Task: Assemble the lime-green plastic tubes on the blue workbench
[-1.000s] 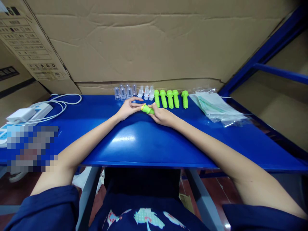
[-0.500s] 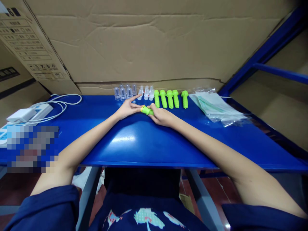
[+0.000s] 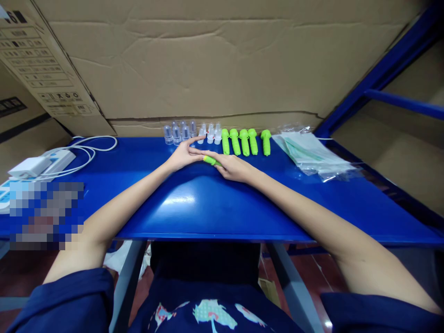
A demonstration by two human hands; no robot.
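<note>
A bright green tube-shaped piece (image 3: pixel 210 160) with a yellow end lies between my two hands, tilted and partly covered by fingers. My right hand (image 3: pixel 236 168) is closed around its right part, a finger stretched along the top toward the yellow end. My left hand (image 3: pixel 181 156) grips the left end with its lower fingers, while one upper finger sticks out, apart from the piece. Behind the hands stand several similar green pieces (image 3: pixel 244 142) in a row. To their left are white-and-clear tapered pieces (image 3: pixel 210 134) and several clear caps (image 3: pixel 176 135).
Clear bags with pale contents (image 3: pixel 312 155) lie at the right of the blue table (image 3: pixel 208 208). On the left sit a white power strip (image 3: pixel 57 159), a white adapter (image 3: pixel 29 165) and a looped cable. A cardboard sheet (image 3: pixel 194 69) stands along the back.
My right hand's finger has slid left over the top of the green piece and covers more of it. My left hand stays nearly in place.
</note>
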